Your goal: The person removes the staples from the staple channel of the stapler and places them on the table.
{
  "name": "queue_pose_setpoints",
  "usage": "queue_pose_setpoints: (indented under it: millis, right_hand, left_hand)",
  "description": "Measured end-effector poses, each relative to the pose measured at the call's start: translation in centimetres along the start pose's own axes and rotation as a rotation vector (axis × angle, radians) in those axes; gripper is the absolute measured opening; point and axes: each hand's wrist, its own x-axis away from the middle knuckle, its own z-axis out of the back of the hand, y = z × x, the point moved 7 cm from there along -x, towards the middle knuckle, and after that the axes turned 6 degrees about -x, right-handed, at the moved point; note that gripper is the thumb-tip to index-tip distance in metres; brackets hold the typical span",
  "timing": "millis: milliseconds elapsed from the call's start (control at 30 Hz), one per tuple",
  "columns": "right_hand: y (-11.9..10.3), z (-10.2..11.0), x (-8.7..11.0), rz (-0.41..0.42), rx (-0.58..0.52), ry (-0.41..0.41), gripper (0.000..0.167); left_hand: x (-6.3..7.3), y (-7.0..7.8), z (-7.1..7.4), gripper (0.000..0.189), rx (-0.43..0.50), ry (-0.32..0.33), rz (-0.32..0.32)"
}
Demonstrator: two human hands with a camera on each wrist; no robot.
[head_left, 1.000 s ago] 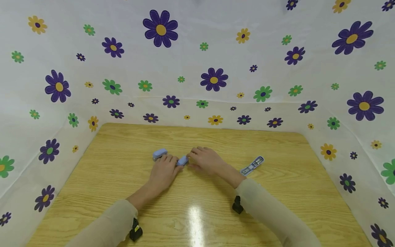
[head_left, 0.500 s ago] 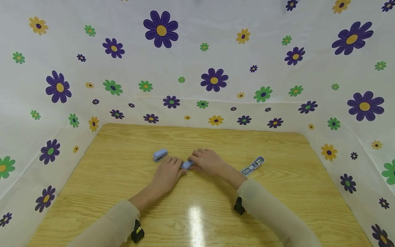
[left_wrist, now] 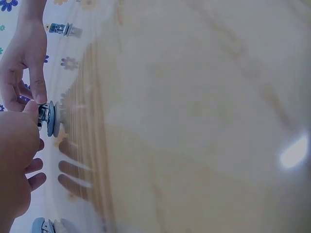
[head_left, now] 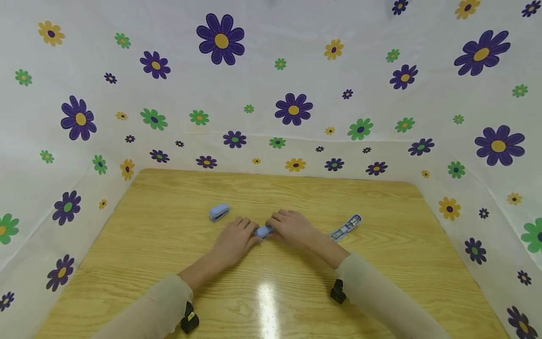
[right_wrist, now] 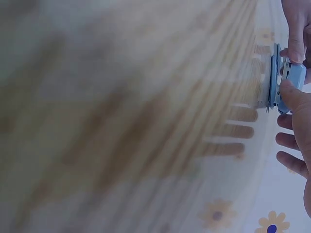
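Note:
A small blue stapler (head_left: 263,231) lies low over the table between my two hands, partly covered by fingers. My left hand (head_left: 235,242) pinches its left end with thumb and fingers. At the other end, my right hand (head_left: 294,229) holds it the same way. In the right wrist view the stapler (right_wrist: 295,76) shows its light blue top and metal middle, with thumbs from both hands on it. The left wrist view shows its metal parts and rounded blue base (left_wrist: 51,119) between the hands.
Another blue stapler (head_left: 219,212) stands on the wooden table (head_left: 178,188) behind my left hand. To the right, beyond my right wrist, lies a stapler (head_left: 346,228) opened out flat, its metal inside facing up. White flower-patterned cloth (head_left: 254,70) encloses the table's back and sides.
Both hands have moved slightly right and nearer, bringing the held stapler along and turning it closer to level across the view. The stapler at the left is now fully uncovered.

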Motion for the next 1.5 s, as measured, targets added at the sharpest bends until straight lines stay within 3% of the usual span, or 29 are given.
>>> queue_pose_setpoints:
  millis: [433,600,800,1067,1500]
  right_hand:
    - [0.0,0.6,2.7,-0.044,-0.048,-0.013,0.031]
    - [0.2,0.7,3.5,-0.072,-0.094,0.014,0.036]
    - [0.7,0.4,3.9,-0.159,-0.240,0.011,0.040]
    - [0.7,0.1,3.3,-0.159,-0.417,0.037,0.040]
    - [0.6,-0.8,2.5,-0.144,-0.497,0.001,0.034]
  left_hand:
    - [-0.1,1.9,0.0,0.034,0.005,0.003,-0.063]
    - [0.0,1.9,-0.3,0.042,0.022,-0.038,-0.011]
    - [0.7,1.6,-0.6,0.048,0.058,-0.068,0.074]
    - [0.8,1.7,-0.7,0.039,0.091,-0.020,0.099]
    - [0.7,1.3,-0.7,0.032,0.182,0.023,0.137]
